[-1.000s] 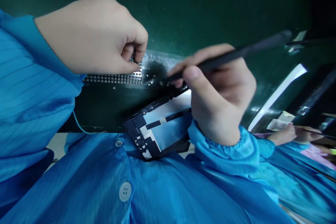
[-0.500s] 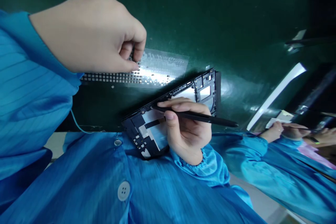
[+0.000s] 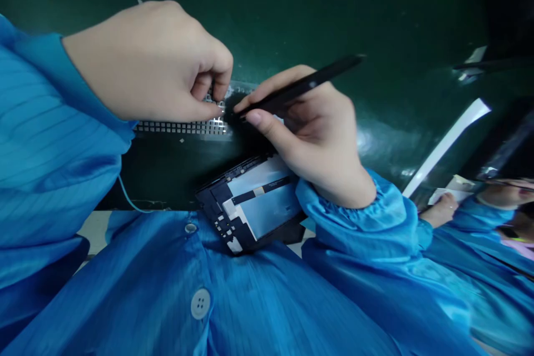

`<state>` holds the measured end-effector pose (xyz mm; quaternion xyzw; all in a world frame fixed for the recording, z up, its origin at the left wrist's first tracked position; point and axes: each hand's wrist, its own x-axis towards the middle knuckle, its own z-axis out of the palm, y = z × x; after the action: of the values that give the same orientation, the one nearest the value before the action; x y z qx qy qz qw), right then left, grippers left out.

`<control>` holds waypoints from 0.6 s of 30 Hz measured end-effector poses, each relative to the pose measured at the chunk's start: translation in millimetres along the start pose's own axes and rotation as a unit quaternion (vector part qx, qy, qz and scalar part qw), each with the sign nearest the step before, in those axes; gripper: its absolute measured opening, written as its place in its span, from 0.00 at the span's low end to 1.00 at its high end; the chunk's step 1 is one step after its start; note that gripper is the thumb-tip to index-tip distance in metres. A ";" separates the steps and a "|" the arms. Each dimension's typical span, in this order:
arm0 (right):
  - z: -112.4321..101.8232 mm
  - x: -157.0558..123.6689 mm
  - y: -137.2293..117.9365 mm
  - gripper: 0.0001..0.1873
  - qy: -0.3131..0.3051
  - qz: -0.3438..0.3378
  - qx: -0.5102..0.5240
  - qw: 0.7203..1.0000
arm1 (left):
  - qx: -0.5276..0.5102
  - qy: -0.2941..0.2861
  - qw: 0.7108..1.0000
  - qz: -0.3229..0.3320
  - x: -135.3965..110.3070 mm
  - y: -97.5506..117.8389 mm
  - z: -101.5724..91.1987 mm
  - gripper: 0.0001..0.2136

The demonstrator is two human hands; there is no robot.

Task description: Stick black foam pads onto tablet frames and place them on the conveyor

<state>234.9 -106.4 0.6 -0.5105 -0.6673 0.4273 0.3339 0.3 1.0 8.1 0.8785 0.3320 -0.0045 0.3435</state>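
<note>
My left hand [image 3: 154,61] is closed in a pinch over a clear sheet of small square pads [image 3: 183,127], thumb and forefinger at its gridded part. Part of the sheet is hidden beneath the hand. My right hand [image 3: 317,128] grips slim black tweezers [image 3: 304,84], their tip close to the left fingertips and the pads. Whether the tip holds a pad is too small to tell. Below the right hand, a black device frame [image 3: 267,200] with a pale blue inner panel lies tilted at the table edge against my blue smock.
The dark green table [image 3: 258,11] carries a white strip [image 3: 448,144] on the right. At the far right, a co-worker's hand [image 3: 440,210] holds a small pale piece, near dark objects. A thin blue cord [image 3: 127,192] hangs from my left sleeve.
My right hand has moved up from the device frame to the pad sheet, carrying the tweezers, whose rear end now points up and right. My left hand stays at the sheet.
</note>
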 end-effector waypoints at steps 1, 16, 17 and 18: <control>0.2 5.8 4.0 0.16 -0.014 0.004 0.002 1.000 | 0.004 -0.003 1.000 -0.001 0.3 1.3 -0.4 0.47; -7.2 5.2 14.6 0.08 0.072 -0.011 0.138 0.988 | 0.012 0.013 1.000 -0.009 -2.3 -4.7 2.2 0.40; -8.2 -3.8 14.5 0.07 0.139 -0.026 0.138 0.980 | 0.017 0.017 1.000 -0.006 -2.7 -6.3 2.8 0.38; -8.3 -14.3 14.2 0.06 0.215 -0.034 0.122 0.968 | 0.023 0.023 0.999 -0.003 -3.0 -8.6 3.6 0.36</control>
<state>251.6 -116.7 -9.0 -0.5228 -0.5397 0.3739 0.5436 -6.3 1.8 0.9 0.8849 0.3424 0.0068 0.3156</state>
